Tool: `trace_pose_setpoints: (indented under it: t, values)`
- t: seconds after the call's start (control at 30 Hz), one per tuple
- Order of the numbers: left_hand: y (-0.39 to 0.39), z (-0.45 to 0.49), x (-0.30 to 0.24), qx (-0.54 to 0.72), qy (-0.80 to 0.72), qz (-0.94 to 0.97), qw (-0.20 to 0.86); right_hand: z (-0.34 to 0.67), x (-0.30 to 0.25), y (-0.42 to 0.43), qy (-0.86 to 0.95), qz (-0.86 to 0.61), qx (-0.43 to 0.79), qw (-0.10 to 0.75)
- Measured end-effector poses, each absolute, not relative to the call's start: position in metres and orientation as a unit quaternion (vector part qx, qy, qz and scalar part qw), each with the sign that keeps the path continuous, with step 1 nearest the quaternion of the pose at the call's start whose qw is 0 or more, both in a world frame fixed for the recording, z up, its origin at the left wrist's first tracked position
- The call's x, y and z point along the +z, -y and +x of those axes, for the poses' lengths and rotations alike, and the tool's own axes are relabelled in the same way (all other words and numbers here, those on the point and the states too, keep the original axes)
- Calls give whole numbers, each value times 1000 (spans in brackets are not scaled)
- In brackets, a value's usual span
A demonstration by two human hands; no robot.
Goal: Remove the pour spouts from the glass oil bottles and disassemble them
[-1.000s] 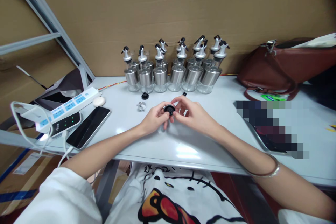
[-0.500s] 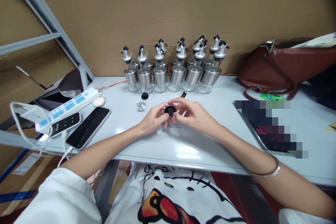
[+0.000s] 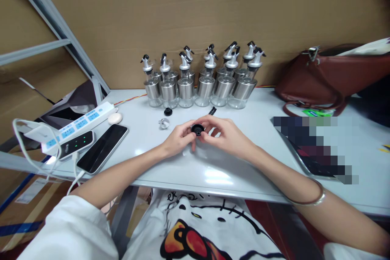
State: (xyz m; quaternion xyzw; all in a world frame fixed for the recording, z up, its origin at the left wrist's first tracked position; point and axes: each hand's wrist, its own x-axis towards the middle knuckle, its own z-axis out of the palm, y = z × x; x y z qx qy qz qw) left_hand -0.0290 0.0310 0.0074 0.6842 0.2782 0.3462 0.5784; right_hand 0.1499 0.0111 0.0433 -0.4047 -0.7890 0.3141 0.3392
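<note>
- Rear bottles (image 3: pixel 250 54) at 12 o'clock were partly hidden by front ones (image 3: pixel 185 88).
- Fingers (image 3: pixel 213 121) partly covered the cap (image 3: pixel 198 129).
- Bag (image 3: pixel 329 77), before 3 o'clock, was cut off.
- Device (image 3: pixel 313 153), past 3, was blurred.

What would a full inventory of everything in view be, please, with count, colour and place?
Table: one, pale grey, centre
Cardboard: tan, behind
Metal frame: one, grey, left
Bottles: about twelve, clear and silver, rear
Stopper: one, black, before bottles
Cap piece: one, silvery, nearer than stopper
Slim piece: one, black, centre, partly hidden
Round part: one, black, held
Phone: one, black-screened, left
Power strip: one, white and blue, left
Device: one, black, by strip
Disc: one, white, by strip
Cables: several, white, left
Bag: one, brown, right
Packet: one, green, by bag
Pixelated item: dark, right
Shirt: one, white, printed, below
Bangle: one, silvery, right forearm
Left hand: one, bare, at round part
Right hand: one, bare, at round part
</note>
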Motion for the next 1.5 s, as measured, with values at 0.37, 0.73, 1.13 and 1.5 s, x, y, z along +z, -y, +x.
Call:
trace_pose_setpoints:
  t: [0.37,0.73,1.13,1.5]
  values:
    - [-33,-31,6,339,-256,678,599,149,42,-10,784,-403,330,338]
    - [-32,-27,4,333,-300,677,584,149,41,-11,783,-412,337,322]
    - [-23,-27,15,337,-323,718,516,147,38,-9,800,-386,271,370]
    - [-24,-28,10,339,-348,742,462,143,41,-4,764,-403,320,388]
